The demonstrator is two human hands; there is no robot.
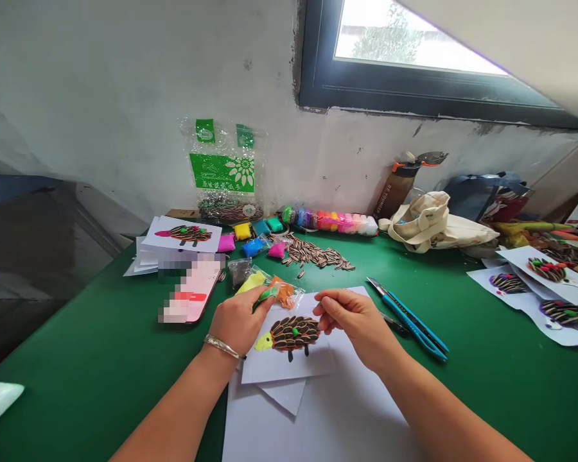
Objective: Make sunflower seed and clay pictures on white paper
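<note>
A white card (313, 364) bears a hedgehog picture (293, 333) with a sunflower-seed body, a yellow-green head, dark legs and one green dot. My left hand (238, 321), with a silver bangle at the wrist, pinches green clay (268, 293) above the card's upper left. Over the card's right side, my right hand (349, 317) has thumb and fingertips pressed together; whatever is between them is too small to name. Orange clay in a clear packet (285, 294) lies just behind the card, beside a yellow packet (253, 281).
Seeds (315, 251) and coloured clay packets lie farther back. A blue cutter (414, 321) is right of the paper. A pink phone (192, 295) and finished cards (183, 234) are at left; more cards (549, 289) sit at right. A bottle (397, 186) leans near the wall.
</note>
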